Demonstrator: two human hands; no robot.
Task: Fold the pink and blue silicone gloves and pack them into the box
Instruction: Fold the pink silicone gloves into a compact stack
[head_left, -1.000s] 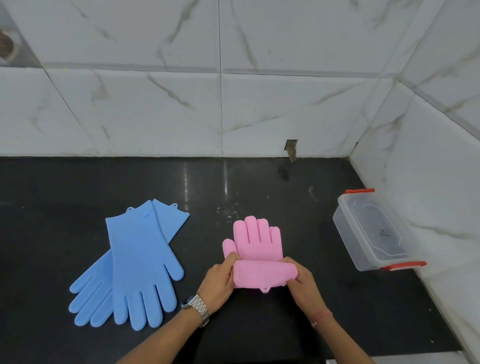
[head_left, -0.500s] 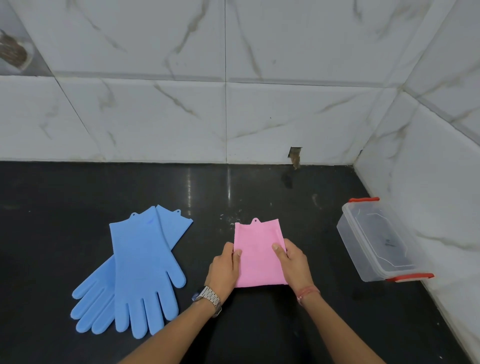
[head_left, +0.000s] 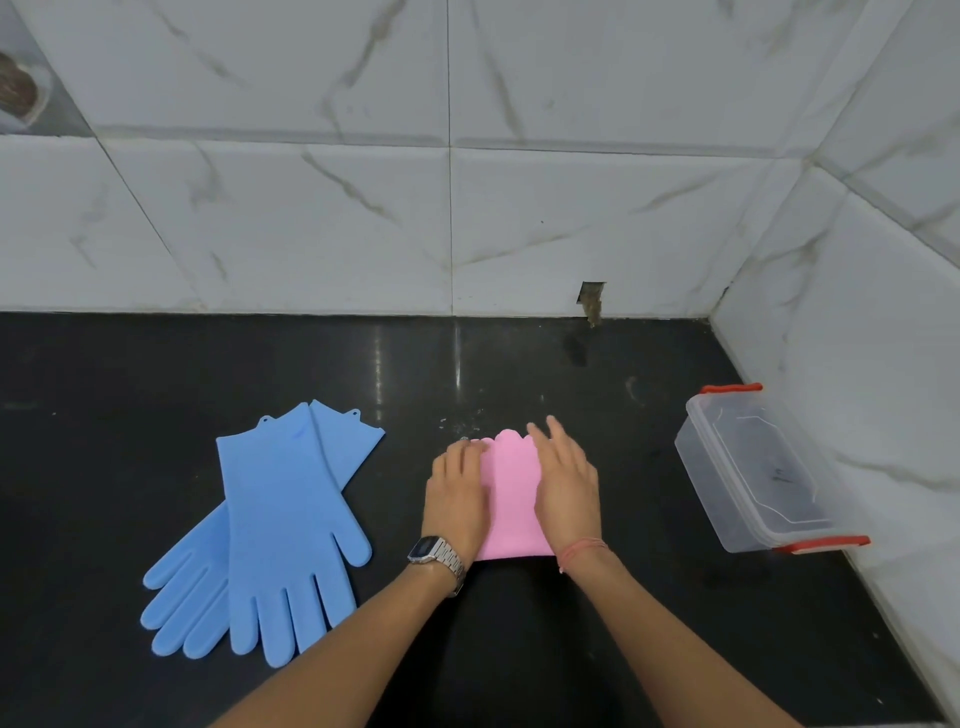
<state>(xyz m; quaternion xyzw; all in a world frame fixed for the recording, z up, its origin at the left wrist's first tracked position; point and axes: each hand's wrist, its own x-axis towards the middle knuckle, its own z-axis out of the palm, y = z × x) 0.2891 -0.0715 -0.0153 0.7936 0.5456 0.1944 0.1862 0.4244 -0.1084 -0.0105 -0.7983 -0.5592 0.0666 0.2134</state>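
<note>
The folded pink gloves (head_left: 511, 493) lie on the black counter (head_left: 363, 374) at the centre, their fingertip ends showing at the far edge. My left hand (head_left: 457, 493) lies flat on their left side and my right hand (head_left: 566, 483) flat on their right side, fingers stretched out and pressing down. A pair of blue gloves (head_left: 275, 525) lies spread out flat to the left, one on top of the other, fingers toward me. The clear plastic box (head_left: 753, 473) with red clips stands at the right by the wall, its lid on.
White marble tiled walls close the counter at the back and the right. A small hole (head_left: 591, 299) shows in the back wall near the corner. The counter's front edge runs near the lower right.
The pink gloves were folded over once more, so fingertip ends now show at the far edge instead of the cuff. Both hands moved forward and flattened onto the fold.
</note>
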